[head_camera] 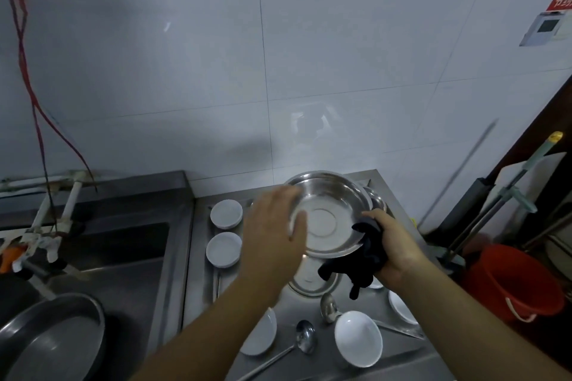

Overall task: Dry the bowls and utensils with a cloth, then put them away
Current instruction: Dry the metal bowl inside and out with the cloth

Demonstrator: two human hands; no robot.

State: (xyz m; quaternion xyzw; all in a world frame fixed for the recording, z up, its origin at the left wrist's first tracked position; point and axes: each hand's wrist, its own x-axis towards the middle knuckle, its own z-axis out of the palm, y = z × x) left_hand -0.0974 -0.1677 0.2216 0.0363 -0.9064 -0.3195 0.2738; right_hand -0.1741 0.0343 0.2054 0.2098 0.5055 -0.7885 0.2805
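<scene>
A large steel bowl [328, 213] is held tilted above the steel counter [396, 356], its inside facing me. My left hand [274, 229] grips its left rim, thumb inside the bowl. My right hand [394, 246] clutches a dark cloth [360, 260] against the bowl's lower right rim. Below the bowl lies another steel bowl [311, 280]. Two small white bowls [226, 213] [223, 249] stand upside down to the left. Near me are a white bowl [358, 338], a white dish [260, 335], a ladle [305, 335] and a metal spoon [329, 308].
A sink [130, 257] with taps [46, 226] lies to the left, with a big steel basin [52, 337] in it. A red bucket [513, 281] and mop handles [495, 213] stand right of the counter. A further white dish [402, 308] sits under my right wrist. Tiled wall behind.
</scene>
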